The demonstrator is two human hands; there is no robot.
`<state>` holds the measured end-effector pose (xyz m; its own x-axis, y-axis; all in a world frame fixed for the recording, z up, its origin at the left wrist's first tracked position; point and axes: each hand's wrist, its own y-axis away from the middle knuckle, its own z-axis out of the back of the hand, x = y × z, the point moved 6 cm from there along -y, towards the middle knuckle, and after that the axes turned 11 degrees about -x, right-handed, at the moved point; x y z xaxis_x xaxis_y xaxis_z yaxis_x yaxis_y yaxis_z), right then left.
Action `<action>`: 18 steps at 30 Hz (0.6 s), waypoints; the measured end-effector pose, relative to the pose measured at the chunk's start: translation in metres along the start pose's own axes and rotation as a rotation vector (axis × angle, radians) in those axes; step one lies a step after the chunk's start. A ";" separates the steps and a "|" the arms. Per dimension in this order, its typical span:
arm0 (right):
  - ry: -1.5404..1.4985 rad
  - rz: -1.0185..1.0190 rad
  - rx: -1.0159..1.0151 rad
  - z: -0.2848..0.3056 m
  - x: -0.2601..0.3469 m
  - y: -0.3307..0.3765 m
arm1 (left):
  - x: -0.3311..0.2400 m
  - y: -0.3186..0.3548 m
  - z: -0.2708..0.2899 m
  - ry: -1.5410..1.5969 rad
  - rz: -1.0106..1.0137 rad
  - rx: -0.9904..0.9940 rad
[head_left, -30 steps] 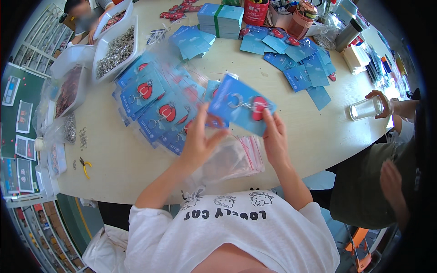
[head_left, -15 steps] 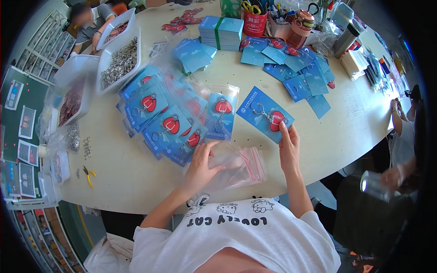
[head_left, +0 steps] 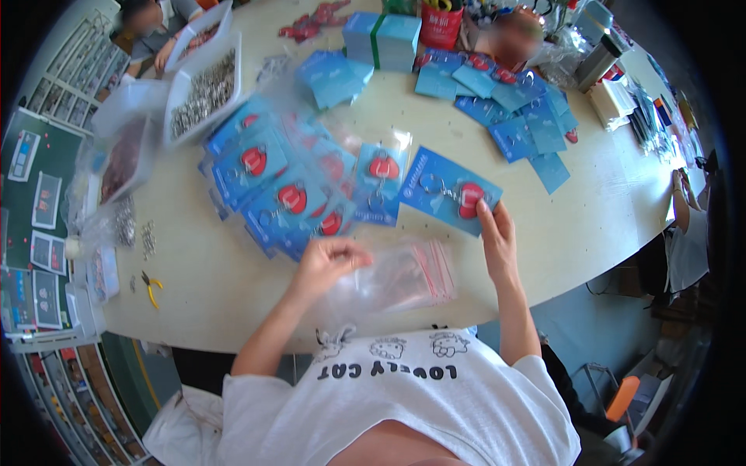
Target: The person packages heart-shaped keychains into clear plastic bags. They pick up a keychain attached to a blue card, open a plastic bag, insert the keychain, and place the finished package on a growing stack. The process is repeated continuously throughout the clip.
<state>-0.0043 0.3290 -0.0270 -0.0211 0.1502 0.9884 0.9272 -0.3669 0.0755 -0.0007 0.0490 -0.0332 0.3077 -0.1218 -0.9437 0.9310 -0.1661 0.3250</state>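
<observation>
My right hand point(head_left: 500, 238) pinches the near right edge of a blue card point(head_left: 443, 186) between thumb and fingers. A red keychain point(head_left: 468, 199) with a silver ring and chain lies on the card's face. My left hand point(head_left: 330, 262), smeared by motion, has bent fingers above the left end of a stack of clear zip bags point(head_left: 404, 276); whether it grips one is unclear. Beyond it spreads a pile of bagged blue keychain cards point(head_left: 260, 206). One bagged card point(head_left: 378, 180) lies between the pile and the held card.
Loose blue cards point(head_left: 509, 109) lie at the far right, near a banded card stack point(head_left: 381, 40). White bins point(head_left: 203, 97) with metal rings and red pieces stand at the left. Yellow-handled pliers point(head_left: 152, 291) rest near the table's left edge. Another person point(head_left: 151, 35) sits at the far left.
My left hand has shifted slightly left, its fingers drawn closer together. My right hand still holds the card in nearly the same place. A person's hand with a clear cylinder has left the right side.
</observation>
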 end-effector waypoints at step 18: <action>0.168 0.085 0.304 -0.001 0.049 -0.029 | -0.032 -0.024 -0.016 0.010 0.061 0.098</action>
<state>-0.0324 0.3460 0.0192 0.0235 -0.0312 0.9992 0.9966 -0.0782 -0.0259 -0.0296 0.0723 -0.0123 0.3657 -0.1253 -0.9223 0.8868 -0.2539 0.3861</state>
